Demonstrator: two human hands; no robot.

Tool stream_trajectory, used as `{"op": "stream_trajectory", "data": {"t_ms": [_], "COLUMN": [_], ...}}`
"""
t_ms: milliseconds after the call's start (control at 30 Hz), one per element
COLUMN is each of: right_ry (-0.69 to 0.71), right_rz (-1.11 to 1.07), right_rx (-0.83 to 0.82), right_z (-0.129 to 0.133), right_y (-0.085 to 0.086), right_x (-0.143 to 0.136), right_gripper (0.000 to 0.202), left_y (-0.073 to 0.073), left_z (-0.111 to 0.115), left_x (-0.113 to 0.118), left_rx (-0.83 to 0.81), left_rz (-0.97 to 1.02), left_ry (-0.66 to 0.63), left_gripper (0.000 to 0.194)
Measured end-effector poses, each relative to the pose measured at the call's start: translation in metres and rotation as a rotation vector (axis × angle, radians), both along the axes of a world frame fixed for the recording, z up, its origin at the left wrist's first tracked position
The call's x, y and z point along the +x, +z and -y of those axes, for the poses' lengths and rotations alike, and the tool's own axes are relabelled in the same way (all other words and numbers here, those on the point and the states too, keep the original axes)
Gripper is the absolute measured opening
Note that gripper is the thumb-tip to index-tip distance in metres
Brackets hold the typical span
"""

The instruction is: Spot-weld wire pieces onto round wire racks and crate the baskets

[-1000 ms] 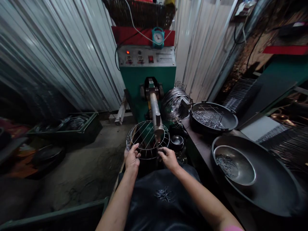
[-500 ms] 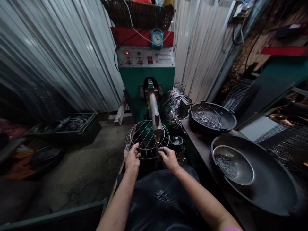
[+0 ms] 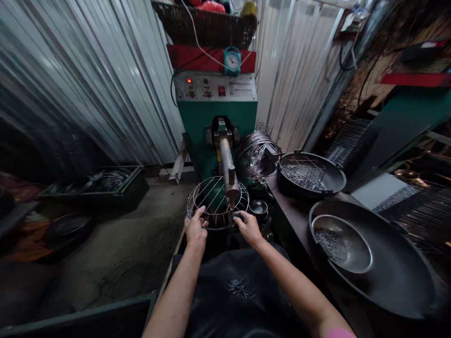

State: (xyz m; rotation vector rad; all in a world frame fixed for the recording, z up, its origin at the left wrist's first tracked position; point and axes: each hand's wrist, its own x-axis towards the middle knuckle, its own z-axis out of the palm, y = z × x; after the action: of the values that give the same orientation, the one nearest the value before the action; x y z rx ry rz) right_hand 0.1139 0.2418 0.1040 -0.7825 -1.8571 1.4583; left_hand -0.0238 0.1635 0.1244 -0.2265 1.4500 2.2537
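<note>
A round wire basket (image 3: 207, 223) of thin metal rods sits under the arm of a spot welder (image 3: 225, 155). My left hand (image 3: 196, 229) is closed around its near left rim, thumb on top. At the near right rim, just under the welder's upper electrode (image 3: 231, 203), my right hand (image 3: 247, 227) pinches with thumb and forefinger. Whatever lies between those fingertips is too small to make out. Several short wire pieces (image 3: 240, 286) lie in a loose heap on the dark apron (image 3: 211, 305) over my lap.
On the right bench (image 3: 292, 220) stand a dark pan (image 3: 338, 176) of wire pieces and a wide pan (image 3: 394, 272) holding a metal bowl (image 3: 362, 249). A wire coil (image 3: 255, 152) hangs beside the welder. Green crates (image 3: 132, 185) stand on the left floor.
My view has shifted slightly, so the welder appears a little lower. The basket's near rim has come up slightly towards the electrode. Both hands keep their grip.
</note>
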Motion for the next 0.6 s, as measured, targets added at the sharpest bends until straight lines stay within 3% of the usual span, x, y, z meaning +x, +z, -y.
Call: {"op": "stream_trajectory", "data": {"t_ms": [300, 433, 500, 600], "right_ry": [-0.007, -0.043, -0.098, -0.197], "right_rz": [0.034, 0.006, 0.011, 0.161], "right_rx": [-0.032, 0.067, 0.193, 0.331], "right_z": [-0.003, -0.002, -0.003, -0.003], "right_y": [0.002, -0.002, -0.017, -0.063], "right_x": [-0.007, 0.013, 0.038, 0.084], "right_gripper": [0.015, 0.023, 0.030, 0.030], "left_y": [-0.007, -0.009, -0.006, 0.009], "left_z": [-0.006, 0.008, 0.015, 0.009], "left_x": [-0.002, -0.009, -0.024, -0.051], "left_rx": [-0.081, -0.182, -0.318, -0.614], "left_rz": [0.025, 0.030, -0.078, -0.570], "left_ry": [-0.021, -0.139, -0.208, -0.242], "left_gripper": [0.042, 0.044, 0.047, 0.058]}}
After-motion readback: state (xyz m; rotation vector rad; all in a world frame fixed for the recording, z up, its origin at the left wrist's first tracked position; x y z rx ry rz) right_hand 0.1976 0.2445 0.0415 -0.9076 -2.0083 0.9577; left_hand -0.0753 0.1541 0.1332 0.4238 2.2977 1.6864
